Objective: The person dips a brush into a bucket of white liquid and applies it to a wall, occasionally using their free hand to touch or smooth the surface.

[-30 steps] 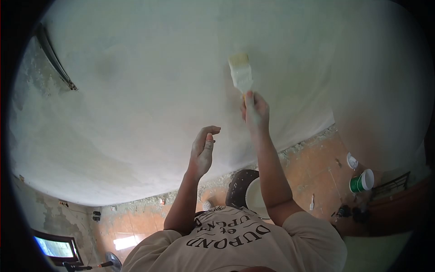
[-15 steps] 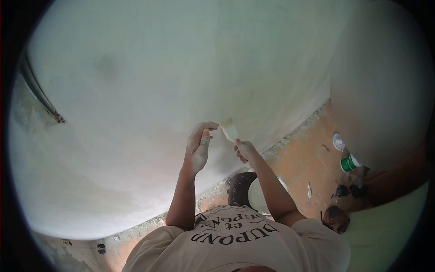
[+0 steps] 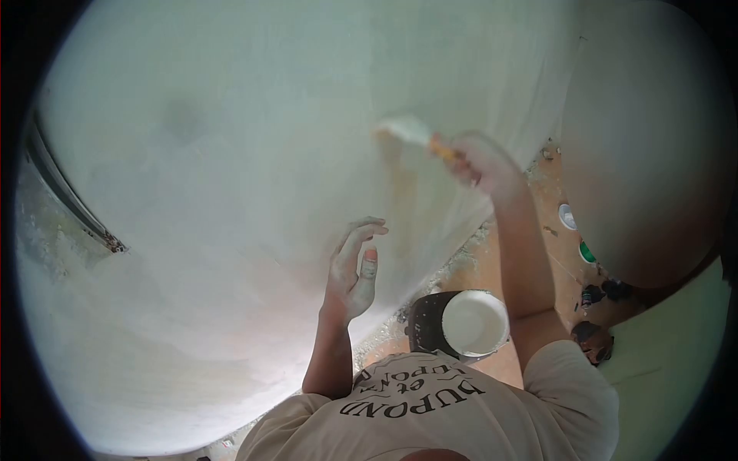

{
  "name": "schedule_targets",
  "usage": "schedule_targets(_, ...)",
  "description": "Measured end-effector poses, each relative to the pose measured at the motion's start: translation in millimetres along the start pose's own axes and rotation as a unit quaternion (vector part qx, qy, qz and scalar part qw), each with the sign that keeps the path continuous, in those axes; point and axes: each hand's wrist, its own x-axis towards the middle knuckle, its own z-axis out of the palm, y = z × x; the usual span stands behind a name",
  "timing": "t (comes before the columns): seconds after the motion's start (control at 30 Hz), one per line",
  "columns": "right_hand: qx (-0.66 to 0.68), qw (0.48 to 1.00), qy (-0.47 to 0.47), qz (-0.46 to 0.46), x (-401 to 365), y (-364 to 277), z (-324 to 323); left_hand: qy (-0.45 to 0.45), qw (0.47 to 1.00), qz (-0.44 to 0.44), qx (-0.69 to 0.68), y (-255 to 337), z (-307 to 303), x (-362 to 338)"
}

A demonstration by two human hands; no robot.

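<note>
My right hand (image 3: 484, 165) is closed round the yellow-orange handle of a paintbrush (image 3: 407, 128), blurred by motion. The whitish brush head points left, its brownish tip at or close to the pale wall (image 3: 254, 154); contact cannot be made out. Below that tip, a yellowish damp-looking streak (image 3: 401, 192) runs down the wall. My left hand (image 3: 354, 269) is raised in front of the wall, below and left of the brush. Its fingers are slightly bent and apart, dusted whitish, with nothing in them.
A white bucket (image 3: 503, 326) stands by a dark seat-like object (image 3: 425, 323) close to my body. On the orange-brown floor (image 3: 565, 269) at right lie a white lid (image 3: 566, 217) and a green container (image 3: 586, 251). A large blurred pale shape (image 3: 646, 146) blocks the upper right.
My right hand has moved up and to the right with the paintbrush, away from my left hand. The streak on the wall is more exposed. My left hand has shifted slightly right and its fingers have spread.
</note>
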Motion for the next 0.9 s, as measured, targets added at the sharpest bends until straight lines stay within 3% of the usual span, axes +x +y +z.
schedule_targets(0.07, -0.026, 0.998, -0.013, -0.063, -9.2, -45.8, -0.8, -0.003, 1.0, 0.002, -0.008, 0.2, -4.2, -2.3)
schedule_targets(0.17, -0.083, 0.988, 0.041, -0.125, -30.6, -91.9, 8.3, -0.013, 1.0, 0.006, -0.008, 3.8, -8.3, 0.3)
schedule_targets(0.23, -0.165, 0.954, 0.08, -0.237, -43.3, -112.4, 10.3, -0.025, 0.999, 0.021, 0.002, 11.0, -16.2, 17.0)
schedule_targets(0.27, -0.162, 0.952, 0.087, -0.244, -47.2, -120.4, 12.5, -0.028, 0.995, 0.064, 0.077, 14.5, -22.9, 33.0)
schedule_targets(0.33, -0.23, 0.882, 0.201, -0.359, -51.2, -129.3, 22.2, -0.004, 0.972, 0.146, 0.185, 33.2, -37.1, 64.7)
schedule_targets(0.37, -0.234, 0.88, 0.201, -0.36, -50.5, -131.0, 27.1, 0.019, 0.956, 0.19, 0.222, 43.5, -48.5, 83.1)
schedule_targets(0.43, -0.426, 0.683, 0.359, -0.473, -47.4, -132.4, 33.2, 0.091, 0.921, 0.282, 0.253, 57.5, -66.6, 115.0)
schedule_targets(0.47, -0.424, 0.682, 0.361, -0.475, -41.3, -127.1, 33.2, 0.09, 0.92, 0.286, 0.254, 58.2, -74.6, 127.3)
schedule_targets(0.53, -0.491, 0.641, 0.278, -0.52, -14.0, -101.0, 30.7, 0.19, 0.856, 0.362, 0.315, 59.0, -85.7, 144.3)
schedule_targets(0.57, -0.523, 0.617, 0.234, -0.54, -0.5, -87.1, 30.6, 0.191, 0.856, 0.364, 0.315, 59.1, -86.8, 147.0)
schedule_targets(0.63, -0.519, 0.641, 0.254, -0.506, 10.2, -43.6, 38.2, 0.22, 0.812, 0.397, 0.366, 55.9, -86.9, 149.0)
schedule_targets(0.73, -0.553, 0.65, 0.226, -0.469, 2.7, -2.1, 38.4, 0.184, 0.811, 0.382, 0.404, 49.3, -85.0, 144.7)
schedule_targets(0.8, -0.58, 0.729, 0.14, -0.336, -7.3, 8.1, 36.6, 0.17, 0.809, 0.37, 0.423, 50.5, -84.0, 144.0)
schedule_targets(0.83, -0.58, 0.728, 0.141, -0.336, -12.1, 6.4, 31.7, 0.152, 0.817, 0.373, 0.412, 53.1, -83.8, 145.4)
schedule_targets(0.9, -0.702, 0.654, 0.019, -0.282, -25.0, -2.1, 22.8, 0.134, 0.823, 0.379, 0.401, 55.2, -82.4, 146.5)
